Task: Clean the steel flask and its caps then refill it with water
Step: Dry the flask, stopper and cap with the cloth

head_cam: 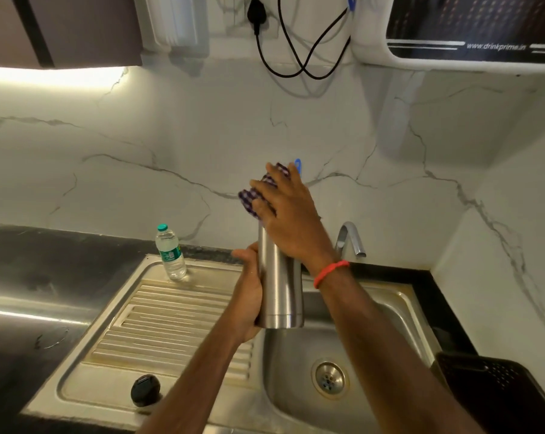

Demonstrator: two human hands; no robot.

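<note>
Hands hold a tall cylindrical brushed-steel flask [280, 283] upright above the stainless steel sink basin [293, 371]: left hand [249, 292] gripping its lower body, right hand [285, 211] cupped over its top, fingers wrapped round a purple-and-white checked cloth [250, 200].

This is a home kitchen. A stainless-steel sink [296, 355] with a ribbed drainboard [171, 321] and a curved tap [351, 238] is set into a black countertop [30, 277]. Behind it runs a marble-look backsplash [171, 136], with a wall-mounted water purifier [468, 29] and a lit cabinet [77, 26] above.
</note>
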